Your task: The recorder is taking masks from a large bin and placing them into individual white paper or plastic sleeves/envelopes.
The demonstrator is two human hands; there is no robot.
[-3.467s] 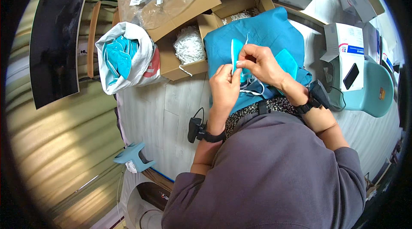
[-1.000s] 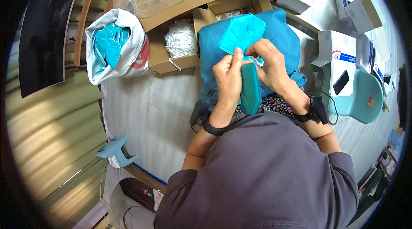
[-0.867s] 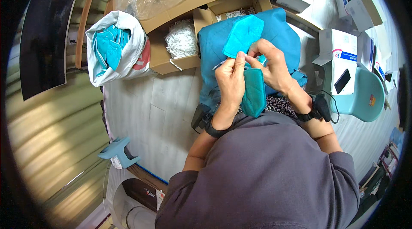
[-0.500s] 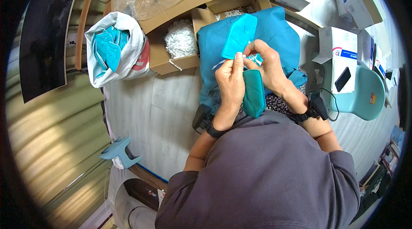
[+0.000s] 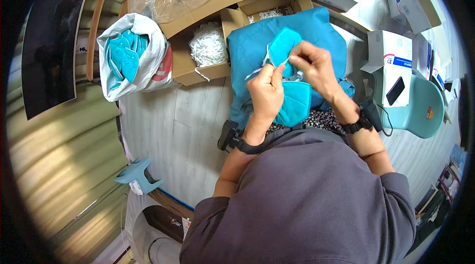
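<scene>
pale wood-plank floor [image 5: 178, 115] under me, boxes crowding the far side, and a teal cloth [image 5: 247, 56] spread across the lap as my work surface. i'm looking straight down at both hands meeting over it. my left hand [image 5: 267, 93] is pinched closed on a thin white ear loop [image 5: 267, 61], with a folded teal mask [image 5: 294, 103] lying just under its fingers. my right hand [image 5: 311, 63] is closed too, gripping the other teal mask [image 5: 283, 46] at its edge, held up just beyond the left hand, with the loop running between the two. to do this well, i'd say keep the loop taut and untwisted, thumb tips close to the mask edge, and let the cloth catch anything that slips. off to the far left, a white bag [image 5: 153, 51] sits full of teal masks, and right beside it an open cardboard box [image 5: 185, 63] holds a tangle of white loops [image 5: 208, 46]. a teal stool [image 5: 420, 110] stands on the right.
</scene>
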